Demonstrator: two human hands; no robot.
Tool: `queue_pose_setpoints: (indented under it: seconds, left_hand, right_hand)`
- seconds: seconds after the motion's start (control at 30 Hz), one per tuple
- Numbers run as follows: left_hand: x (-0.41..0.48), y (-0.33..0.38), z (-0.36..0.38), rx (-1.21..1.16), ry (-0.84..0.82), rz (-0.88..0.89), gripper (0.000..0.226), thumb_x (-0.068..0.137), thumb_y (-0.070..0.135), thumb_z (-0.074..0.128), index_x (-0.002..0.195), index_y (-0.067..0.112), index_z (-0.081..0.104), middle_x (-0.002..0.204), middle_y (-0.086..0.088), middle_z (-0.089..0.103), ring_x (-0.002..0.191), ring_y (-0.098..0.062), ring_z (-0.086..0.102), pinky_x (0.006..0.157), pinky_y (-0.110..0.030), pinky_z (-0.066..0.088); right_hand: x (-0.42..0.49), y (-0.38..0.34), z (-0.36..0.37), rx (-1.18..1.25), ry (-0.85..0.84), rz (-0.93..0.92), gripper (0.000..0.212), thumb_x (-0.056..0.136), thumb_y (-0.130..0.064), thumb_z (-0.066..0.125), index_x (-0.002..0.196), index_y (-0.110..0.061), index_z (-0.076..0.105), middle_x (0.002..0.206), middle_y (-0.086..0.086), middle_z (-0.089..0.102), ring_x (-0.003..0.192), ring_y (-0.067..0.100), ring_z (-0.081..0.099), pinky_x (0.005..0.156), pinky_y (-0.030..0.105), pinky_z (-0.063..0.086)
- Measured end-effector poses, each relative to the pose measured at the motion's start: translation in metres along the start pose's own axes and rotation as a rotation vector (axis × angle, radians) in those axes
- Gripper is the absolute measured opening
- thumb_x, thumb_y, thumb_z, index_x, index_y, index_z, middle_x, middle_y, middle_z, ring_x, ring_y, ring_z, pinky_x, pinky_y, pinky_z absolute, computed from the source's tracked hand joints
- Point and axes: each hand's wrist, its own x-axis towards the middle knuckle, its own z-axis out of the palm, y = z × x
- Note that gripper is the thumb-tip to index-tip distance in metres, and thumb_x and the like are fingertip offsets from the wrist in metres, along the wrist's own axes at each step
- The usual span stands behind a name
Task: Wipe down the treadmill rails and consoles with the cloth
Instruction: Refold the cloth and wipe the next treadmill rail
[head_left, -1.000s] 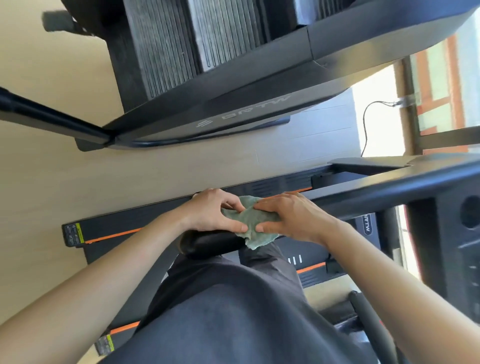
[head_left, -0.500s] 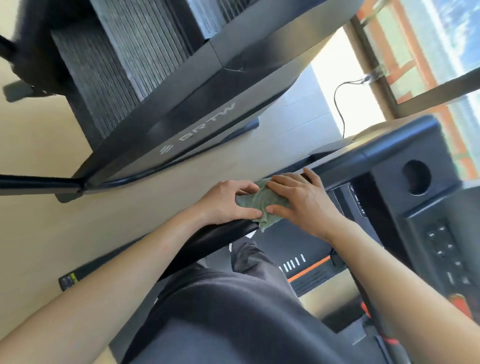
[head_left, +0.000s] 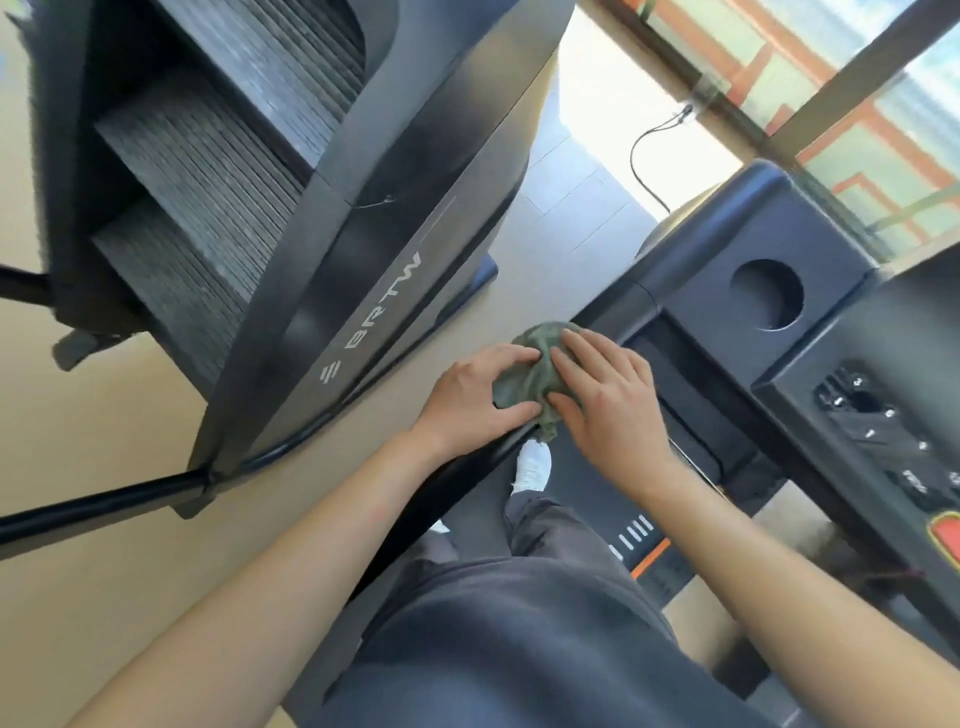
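Head view: both hands working cloth along rail. Left hand and right hand clamping cloth around rail, fingers curling over top, thumbs closing underneath. Cloth having travelled from rail's rear end up to its console end, now sitting just beside console. Judging this rail pass nearly finishing, console coming next. Neighbouring machine showing "BRTW" lettering beside logo. Button markings on console too small for reading.

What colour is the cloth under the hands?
The cloth is a muted grey-green, plain with no pattern; the head view, the only one, shows it.
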Motion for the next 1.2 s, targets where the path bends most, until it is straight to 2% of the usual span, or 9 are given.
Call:
queue_pose_setpoints:
  seconds: [0.2,0.43,0.53,0.63,0.8,0.93,1.0,1.1,1.2]
  left_hand:
    - [-0.028,-0.008,-0.007,0.056,0.036,0.05,0.062,0.071,0.029,0.085,0.129,0.025,0.066,0.125,0.013,0.066,0.119,-0.005,0.06,0.1,-0.034,0.05]
    - [-0.05,-0.005,-0.005,0.171,0.175,0.133,0.038,0.083,0.023,0.079,0.12,0.017,0.07,0.111,0.006,0.066,0.106,-0.015,0.064,0.091,-0.041,0.053]
    - [-0.052,-0.002,0.004,0.252,0.194,0.089,0.04,0.087,0.027,0.075,0.125,0.018,0.069,0.118,0.004,0.061,0.111,-0.016,0.06,0.101,-0.027,0.048]
    - [-0.044,0.004,0.011,0.347,0.171,0.106,0.047,0.087,0.026,0.075,0.133,0.019,0.067,0.129,0.001,0.058,0.116,-0.018,0.054,0.104,-0.012,0.034]
    - [-0.025,0.021,0.015,0.43,0.082,0.218,0.053,0.09,0.018,0.075,0.14,0.022,0.062,0.139,0.003,0.055,0.121,-0.022,0.052,0.101,-0.032,0.046]
    - [-0.005,0.028,0.015,0.492,0.018,0.3,0.055,0.092,0.019,0.074,0.144,0.023,0.058,0.148,0.003,0.049,0.123,-0.025,0.05,0.1,-0.038,0.048]
    - [0.003,0.029,0.016,0.54,-0.02,0.326,0.058,0.093,0.023,0.073,0.147,0.026,0.054,0.156,0.005,0.042,0.12,-0.025,0.048,0.098,-0.034,0.047]
    - [0.008,0.03,0.016,0.612,-0.038,0.356,0.057,0.094,0.03,0.07,0.148,0.03,0.053,0.161,0.007,0.037,0.113,-0.024,0.045,0.09,-0.033,0.048]
    - [0.003,0.027,0.016,0.638,-0.041,0.351,0.057,0.096,0.032,0.068,0.15,0.031,0.049,0.16,0.003,0.036,0.116,-0.025,0.043,0.087,-0.034,0.05]
  right_hand:
    - [-0.04,-0.028,0.023,0.204,0.066,0.146,0.051,0.08,-0.002,0.076,0.13,-0.003,0.064,0.146,0.012,0.054,0.137,0.032,0.048,0.103,0.05,0.047]
    - [-0.073,-0.059,0.033,0.614,0.183,0.395,0.05,0.081,0.001,0.079,0.129,-0.001,0.064,0.146,0.01,0.054,0.135,0.022,0.049,0.115,0.03,0.037]
    - [-0.081,-0.07,0.034,0.854,0.167,0.586,0.052,0.085,-0.004,0.077,0.134,-0.007,0.061,0.145,0.002,0.053,0.137,0.008,0.045,0.114,0.023,0.036]
    - [-0.078,-0.078,0.036,1.218,0.094,0.869,0.052,0.089,-0.008,0.074,0.135,-0.023,0.056,0.137,-0.012,0.056,0.129,0.004,0.052,0.101,0.023,0.049]
    - [-0.065,-0.074,0.038,1.609,0.18,1.077,0.048,0.097,-0.007,0.064,0.14,-0.023,0.051,0.13,-0.017,0.064,0.122,0.01,0.062,0.071,0.013,0.053]
    - [-0.051,-0.069,0.041,1.752,0.221,1.153,0.05,0.101,-0.009,0.057,0.146,-0.028,0.047,0.129,-0.01,0.068,0.119,0.014,0.065,0.103,0.039,0.053]
    - [-0.047,-0.065,0.045,1.763,0.225,1.181,0.047,0.102,-0.01,0.056,0.143,-0.032,0.049,0.129,-0.005,0.069,0.12,0.016,0.065,0.108,0.047,0.049]
    - [-0.045,-0.064,0.052,1.778,0.251,1.154,0.042,0.103,-0.011,0.054,0.137,-0.035,0.053,0.129,-0.004,0.068,0.123,0.017,0.063,0.11,0.049,0.046]
    - [-0.046,-0.07,0.056,1.796,0.275,1.104,0.045,0.105,-0.013,0.052,0.146,-0.03,0.047,0.137,-0.006,0.063,0.129,0.015,0.058,0.113,0.044,0.043]
